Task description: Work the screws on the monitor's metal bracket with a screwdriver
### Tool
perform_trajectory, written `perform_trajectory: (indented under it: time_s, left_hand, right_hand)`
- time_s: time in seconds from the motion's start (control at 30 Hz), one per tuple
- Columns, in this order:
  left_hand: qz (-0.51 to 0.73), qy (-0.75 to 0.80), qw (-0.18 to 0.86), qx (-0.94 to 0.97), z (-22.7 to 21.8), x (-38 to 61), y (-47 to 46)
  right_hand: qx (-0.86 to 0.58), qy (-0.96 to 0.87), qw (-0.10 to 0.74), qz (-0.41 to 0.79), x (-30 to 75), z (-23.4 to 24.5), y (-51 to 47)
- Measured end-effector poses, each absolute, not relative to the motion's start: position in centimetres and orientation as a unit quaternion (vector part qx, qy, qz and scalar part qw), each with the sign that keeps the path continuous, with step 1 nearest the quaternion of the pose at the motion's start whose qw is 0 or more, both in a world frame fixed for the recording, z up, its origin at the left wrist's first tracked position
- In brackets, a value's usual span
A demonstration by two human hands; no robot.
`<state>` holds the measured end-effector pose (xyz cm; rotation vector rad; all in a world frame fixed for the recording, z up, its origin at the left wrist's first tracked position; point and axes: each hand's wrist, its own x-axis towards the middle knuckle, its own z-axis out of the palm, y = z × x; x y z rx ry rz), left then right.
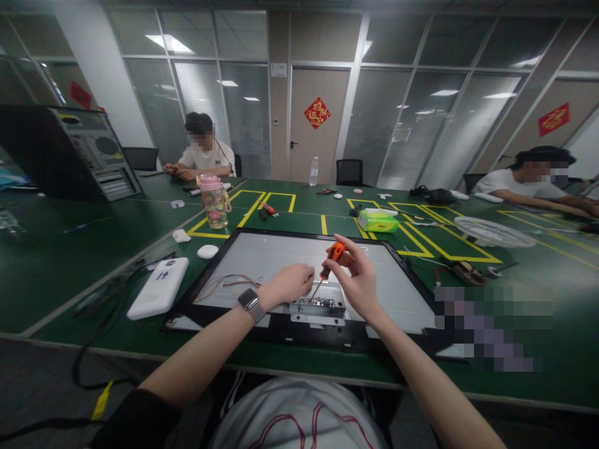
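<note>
A black-framed monitor panel (402, 274) lies face down on the green table (70, 262), its silver back showing. A small metal bracket (322, 305) sits near its front edge. My right hand (358, 274) grips an orange-handled screwdriver (333, 254), tip slanted down onto the bracket. My left hand (287, 284), a watch on its wrist, is closed in a pinch right beside the screwdriver's shaft; what it holds is too small to make out. Thin coloured wires (229, 284) run across the panel's left side.
A white power bank (159, 287) and a black cable (93, 337) lie to the left. A pink-lidded bottle (214, 199), a green tissue pack (378, 220), a white fan (493, 232) and a computer case (79, 153) stand farther back. Two people sit at the far sides.
</note>
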<state>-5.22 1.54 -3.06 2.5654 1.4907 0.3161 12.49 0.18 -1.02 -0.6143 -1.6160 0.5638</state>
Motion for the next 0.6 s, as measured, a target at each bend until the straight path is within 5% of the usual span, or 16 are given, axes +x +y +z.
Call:
perform_trajectory:
  time_s: [0.2, 0.6]
  left_hand:
    - [0.101, 0.479, 0.043, 0.871, -2.95, -5.18, 1.53]
    - [0.109, 0.483, 0.052, 0.867, -3.09, -5.19, 1.63]
  right_hand:
    - [-0.297, -0.722, 0.613, 0.117, 13.28, -0.45, 0.75]
    - [-0.280, -0.759, 0.577, 0.111, 12.80, -0.56, 0.30]
